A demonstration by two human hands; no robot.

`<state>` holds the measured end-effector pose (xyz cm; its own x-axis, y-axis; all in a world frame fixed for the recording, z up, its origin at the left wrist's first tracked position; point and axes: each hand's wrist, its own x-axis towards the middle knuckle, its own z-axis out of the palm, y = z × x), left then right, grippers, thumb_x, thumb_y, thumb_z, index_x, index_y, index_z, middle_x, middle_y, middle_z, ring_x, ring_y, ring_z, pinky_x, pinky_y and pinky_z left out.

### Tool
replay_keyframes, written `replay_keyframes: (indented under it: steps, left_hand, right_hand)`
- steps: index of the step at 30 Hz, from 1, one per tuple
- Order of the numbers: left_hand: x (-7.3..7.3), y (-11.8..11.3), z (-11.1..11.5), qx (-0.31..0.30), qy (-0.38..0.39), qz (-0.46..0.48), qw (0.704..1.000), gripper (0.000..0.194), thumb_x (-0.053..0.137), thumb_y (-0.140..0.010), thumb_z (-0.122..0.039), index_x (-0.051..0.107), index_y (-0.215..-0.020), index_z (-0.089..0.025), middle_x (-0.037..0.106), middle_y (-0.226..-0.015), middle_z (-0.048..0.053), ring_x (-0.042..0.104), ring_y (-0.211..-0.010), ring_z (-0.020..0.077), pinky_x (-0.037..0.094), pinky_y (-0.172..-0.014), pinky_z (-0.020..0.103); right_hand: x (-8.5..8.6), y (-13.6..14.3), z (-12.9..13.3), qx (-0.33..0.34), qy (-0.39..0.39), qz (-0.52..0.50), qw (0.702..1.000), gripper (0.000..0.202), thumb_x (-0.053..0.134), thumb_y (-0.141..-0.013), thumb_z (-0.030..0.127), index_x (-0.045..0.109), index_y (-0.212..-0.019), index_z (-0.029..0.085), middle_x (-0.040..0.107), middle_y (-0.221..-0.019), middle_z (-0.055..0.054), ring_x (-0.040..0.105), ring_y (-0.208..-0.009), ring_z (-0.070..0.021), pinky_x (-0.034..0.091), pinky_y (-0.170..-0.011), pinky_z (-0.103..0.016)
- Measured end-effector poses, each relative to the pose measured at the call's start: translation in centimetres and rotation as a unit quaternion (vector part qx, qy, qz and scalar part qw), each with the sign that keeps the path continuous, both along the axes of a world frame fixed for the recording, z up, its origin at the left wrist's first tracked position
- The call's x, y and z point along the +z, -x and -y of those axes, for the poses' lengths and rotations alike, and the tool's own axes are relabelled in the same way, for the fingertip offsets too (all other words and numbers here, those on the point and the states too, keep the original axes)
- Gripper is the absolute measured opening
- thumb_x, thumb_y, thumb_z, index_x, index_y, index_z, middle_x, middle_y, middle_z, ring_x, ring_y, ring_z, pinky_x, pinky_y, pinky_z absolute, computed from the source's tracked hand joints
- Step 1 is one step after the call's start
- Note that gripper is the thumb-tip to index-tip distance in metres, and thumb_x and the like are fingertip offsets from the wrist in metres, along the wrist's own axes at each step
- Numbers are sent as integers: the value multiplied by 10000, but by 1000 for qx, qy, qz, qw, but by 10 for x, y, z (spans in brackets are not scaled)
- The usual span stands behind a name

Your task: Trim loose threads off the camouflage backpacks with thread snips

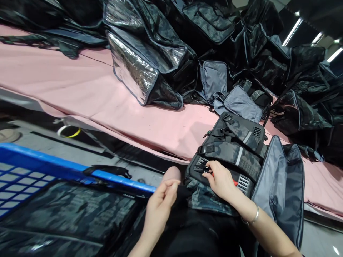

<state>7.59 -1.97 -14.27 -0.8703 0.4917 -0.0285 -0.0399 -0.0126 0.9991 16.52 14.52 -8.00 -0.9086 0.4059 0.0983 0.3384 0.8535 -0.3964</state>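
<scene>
A camouflage backpack (248, 164) lies with its padded back and shoulder straps facing up, on the near edge of the pink-covered table, with a grey-lined flap hanging open at its right. Over the lower left of its back panel, my right hand (221, 180) is closed around a small red-and-black tool; most of it is hidden in the palm. Black tips or cord ends poke out by the thumb and forefinger. My left hand (162, 200) is left of the backpack, thumb and fingertips pinched together. Whatever is between them is too small to make out.
Several dark camouflage bags, one with a silver lining (134, 67), are heaped along the back of the pink table (66, 78). A blue plastic crate (48, 157) at lower left contains a camouflage bag (66, 210). A yellow-and-white ring (69, 132) shows below the table edge.
</scene>
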Motion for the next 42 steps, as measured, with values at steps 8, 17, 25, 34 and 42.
replay_keyframes:
  steps: [8, 17, 25, 34, 42]
  left_hand:
    - [-4, -5, 3, -8, 97, -151, 984, 339, 623, -727, -498, 615, -905, -209, 528, -683, -34, 503, -581, 114, 440, -601, 236]
    - [-35, 5, -4, -42, 143, -188, 971, 270, 533, -781, -464, 647, -780, -220, 510, -607, -34, 507, -541, 130, 429, -562, 246]
    - [-51, 8, 1, 24, 127, -102, 986, 256, 475, -810, -441, 556, -747, -207, 594, -762, 9, 568, -686, 172, 466, -690, 297]
    - [-61, -1, -11, -41, 34, -21, 998, 245, 611, -726, -372, 653, -921, -229, 682, -838, 19, 630, -747, 182, 493, -746, 298]
    - [-57, 10, -7, -3, -28, 91, 995, 173, 590, -732, -359, 650, -662, -213, 615, -707, 6, 544, -641, 154, 453, -657, 268]
  right_hand:
    - [9, -12, 7, -9, 53, -54, 997, 193, 538, -860, 196, 484, -1045, 209, 575, -930, -40, 598, -828, -178, 470, -780, -315]
    - [14, -40, 17, -23, 80, -47, 995, 191, 514, -871, 190, 473, -1057, 207, 581, -960, -47, 604, -828, -184, 470, -766, -325]
    - [19, -54, 23, 49, 84, 15, 995, 346, 615, -834, 309, 468, -1136, 228, 576, -977, -40, 594, -848, -189, 468, -769, -313]
    - [5, -61, 40, 84, 7, 111, 990, 309, 484, -782, 76, 528, -1039, 241, 582, -948, -32, 605, -820, -192, 471, -741, -303]
    - [20, -55, 40, 96, 56, 113, 987, 300, 533, -828, 185, 475, -1116, 241, 564, -986, -37, 581, -885, -191, 471, -783, -298]
